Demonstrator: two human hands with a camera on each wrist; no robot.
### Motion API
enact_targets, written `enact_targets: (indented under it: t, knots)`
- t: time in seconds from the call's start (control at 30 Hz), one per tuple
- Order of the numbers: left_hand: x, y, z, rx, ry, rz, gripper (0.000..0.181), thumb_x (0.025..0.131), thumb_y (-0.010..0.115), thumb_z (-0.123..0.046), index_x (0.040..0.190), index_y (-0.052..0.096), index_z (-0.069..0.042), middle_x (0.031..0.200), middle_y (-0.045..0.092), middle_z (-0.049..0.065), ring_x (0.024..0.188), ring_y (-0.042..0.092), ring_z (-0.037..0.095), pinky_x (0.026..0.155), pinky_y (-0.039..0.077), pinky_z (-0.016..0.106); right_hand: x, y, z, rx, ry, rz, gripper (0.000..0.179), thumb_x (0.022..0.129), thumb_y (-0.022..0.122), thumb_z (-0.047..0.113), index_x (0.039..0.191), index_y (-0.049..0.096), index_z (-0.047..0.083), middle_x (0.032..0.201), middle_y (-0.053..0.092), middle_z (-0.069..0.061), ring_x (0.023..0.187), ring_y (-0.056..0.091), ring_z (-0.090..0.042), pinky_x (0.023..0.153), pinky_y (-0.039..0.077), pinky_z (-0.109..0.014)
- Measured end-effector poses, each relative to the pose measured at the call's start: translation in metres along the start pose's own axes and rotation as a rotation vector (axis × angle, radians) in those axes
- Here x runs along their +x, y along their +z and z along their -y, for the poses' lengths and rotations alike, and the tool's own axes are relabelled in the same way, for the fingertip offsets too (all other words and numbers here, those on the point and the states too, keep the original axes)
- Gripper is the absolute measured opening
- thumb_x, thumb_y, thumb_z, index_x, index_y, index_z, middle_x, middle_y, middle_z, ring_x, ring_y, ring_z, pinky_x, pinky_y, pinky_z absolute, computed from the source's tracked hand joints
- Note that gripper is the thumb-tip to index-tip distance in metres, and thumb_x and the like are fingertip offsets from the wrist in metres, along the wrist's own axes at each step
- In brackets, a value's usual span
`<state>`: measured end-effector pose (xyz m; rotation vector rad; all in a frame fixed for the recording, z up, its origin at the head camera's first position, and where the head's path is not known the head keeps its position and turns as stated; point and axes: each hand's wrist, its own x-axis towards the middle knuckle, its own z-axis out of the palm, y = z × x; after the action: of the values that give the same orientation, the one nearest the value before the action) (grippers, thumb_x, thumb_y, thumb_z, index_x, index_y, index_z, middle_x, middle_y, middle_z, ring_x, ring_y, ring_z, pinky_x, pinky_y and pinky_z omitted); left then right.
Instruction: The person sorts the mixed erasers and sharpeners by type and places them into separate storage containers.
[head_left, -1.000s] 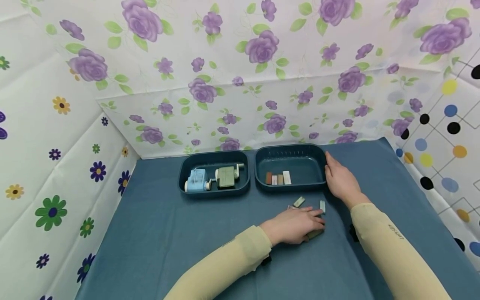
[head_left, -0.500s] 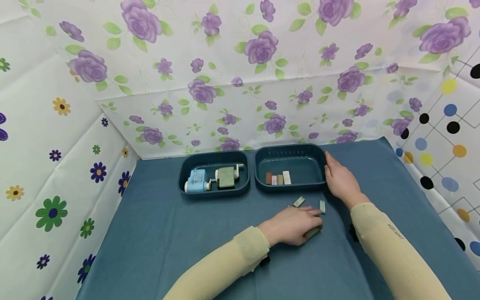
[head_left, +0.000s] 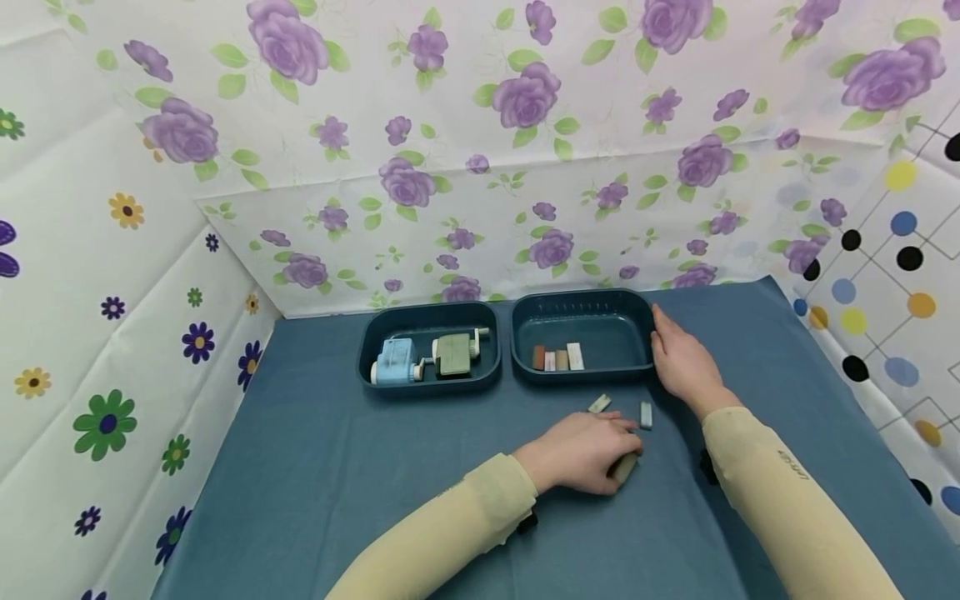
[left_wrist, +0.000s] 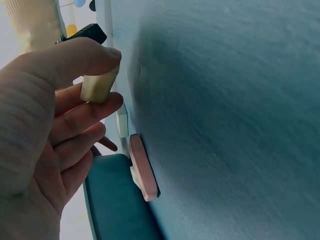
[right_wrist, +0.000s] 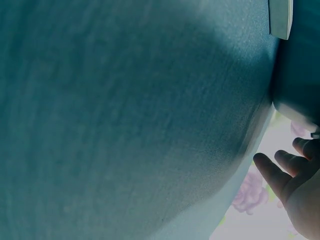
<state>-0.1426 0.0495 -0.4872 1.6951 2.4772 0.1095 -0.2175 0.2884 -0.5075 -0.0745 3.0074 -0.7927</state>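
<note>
In the head view my left hand [head_left: 576, 452] is low over the blue cloth. Its thumb and finger pinch a small olive-tan eraser [left_wrist: 99, 87], well seen in the left wrist view. Nearby on the cloth lie a pink eraser [left_wrist: 143, 167], mostly hidden from the head camera, a pale green eraser [head_left: 600, 404] and a light bluish eraser [head_left: 647, 415]. My right hand [head_left: 684, 358] rests against the right end of a dark teal tray [head_left: 581, 377], fingers fairly straight. Inside that tray several erasers [head_left: 562, 360] stand in a row.
A second teal tray [head_left: 431, 388] sits just left of the first. It contains a blue crank pencil sharpener [head_left: 395, 362] and a green one [head_left: 453, 354]. Flowered sheeting [head_left: 480, 208] rises behind the trays, and a dotted sheet [head_left: 892, 350] stands at the right.
My left hand has drawn slightly left, and the olive-tan eraser in its fingers has tilted more upright. The right hand and both trays have stayed in place.
</note>
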Motion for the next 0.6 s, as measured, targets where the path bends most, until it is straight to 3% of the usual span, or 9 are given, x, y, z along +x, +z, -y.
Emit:
enact_targets:
  t: [0.3, 0.6]
  knots:
    - [-0.008, 0.000, 0.006, 0.020, -0.019, -0.059, 0.047, 0.095, 0.081, -0.041, 0.137, 0.072, -0.023, 0.144, 0.065, -0.004, 0.149, 0.046, 0.012, 0.127, 0.022, 0.024, 0.000, 0.001, 0.001, -0.002, 0.000, 0.002, 0.061, 0.119, 0.031, 0.026, 0.173, 0.008, 0.007, 0.172, 0.022, -0.028, 0.153, 0.030, -0.053, 0.119, 0.030, -0.070]
    - [-0.018, -0.005, 0.020, 0.016, -0.057, -0.203, 0.053, 0.096, 0.082, -0.035, 0.143, 0.069, -0.015, 0.148, 0.061, 0.005, 0.153, 0.042, 0.018, 0.130, 0.014, 0.027, 0.000, 0.000, 0.001, 0.000, -0.002, 0.002, 0.062, 0.119, 0.030, 0.025, 0.173, 0.007, 0.007, 0.172, 0.022, -0.028, 0.153, 0.029, -0.053, 0.120, 0.030, -0.070]
